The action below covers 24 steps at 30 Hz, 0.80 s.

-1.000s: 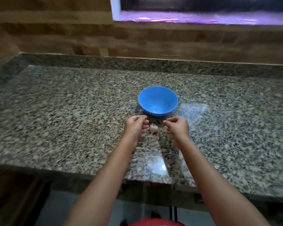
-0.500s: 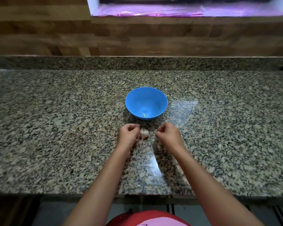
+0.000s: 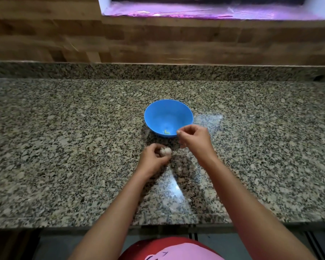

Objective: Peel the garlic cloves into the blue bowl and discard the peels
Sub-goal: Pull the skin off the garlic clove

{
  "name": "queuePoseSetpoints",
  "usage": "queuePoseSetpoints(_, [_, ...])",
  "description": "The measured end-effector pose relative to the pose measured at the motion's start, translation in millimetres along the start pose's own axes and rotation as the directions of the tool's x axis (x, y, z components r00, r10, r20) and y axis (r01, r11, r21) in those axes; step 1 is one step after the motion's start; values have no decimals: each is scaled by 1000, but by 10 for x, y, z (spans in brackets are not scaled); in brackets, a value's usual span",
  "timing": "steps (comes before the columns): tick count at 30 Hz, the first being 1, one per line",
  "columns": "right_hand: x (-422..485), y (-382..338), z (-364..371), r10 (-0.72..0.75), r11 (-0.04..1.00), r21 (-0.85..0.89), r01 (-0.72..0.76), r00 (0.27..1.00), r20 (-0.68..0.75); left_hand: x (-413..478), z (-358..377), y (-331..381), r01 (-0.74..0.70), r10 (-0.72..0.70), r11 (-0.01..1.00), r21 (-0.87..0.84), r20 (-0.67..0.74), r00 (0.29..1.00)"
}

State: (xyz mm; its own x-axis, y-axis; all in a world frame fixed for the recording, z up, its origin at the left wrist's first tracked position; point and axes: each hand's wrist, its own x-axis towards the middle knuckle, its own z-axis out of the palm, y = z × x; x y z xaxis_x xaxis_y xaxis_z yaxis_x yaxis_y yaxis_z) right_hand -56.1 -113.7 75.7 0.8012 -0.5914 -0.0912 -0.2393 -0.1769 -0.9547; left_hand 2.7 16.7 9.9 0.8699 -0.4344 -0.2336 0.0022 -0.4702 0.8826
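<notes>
A blue bowl (image 3: 158,117) stands on the granite counter, with a small yellowish bit (image 3: 166,131) at its bottom. Just in front of it my left hand (image 3: 154,159) grips a pale garlic bulb (image 3: 165,151) low over the counter. My right hand (image 3: 194,137) is raised at the bowl's near right rim, fingers curled and thumb and forefinger pinched together; whether something small sits in the pinch is too small to tell.
The granite counter (image 3: 64,147) stretches wide to both sides, with a raised granite lip (image 3: 158,72) and a wooden wall behind. Its front edge (image 3: 83,225) runs below my forearms. A window sill with purple film (image 3: 176,13) is at the top.
My left hand has taken hold of the garlic bulb that lay between the hands. My right hand has lifted away toward the bowl's rim. The camera has shifted.
</notes>
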Motion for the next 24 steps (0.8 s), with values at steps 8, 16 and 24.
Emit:
queuePoseSetpoints(8, [-272,299,83,93,995,11,-95,987,132,-180,-30,95,-14,28,936,-352,34,999])
queuePoseSetpoints(16, [-255,275,81,33,999,-11,-32,991,126,-212,-96,113,-30,73,890,-455,76,994])
queuePoseSetpoints(24, [-295,316,193,-92,971,-216,97,995,34,-249,-32,116,-63,68,911,-408,-1,998])
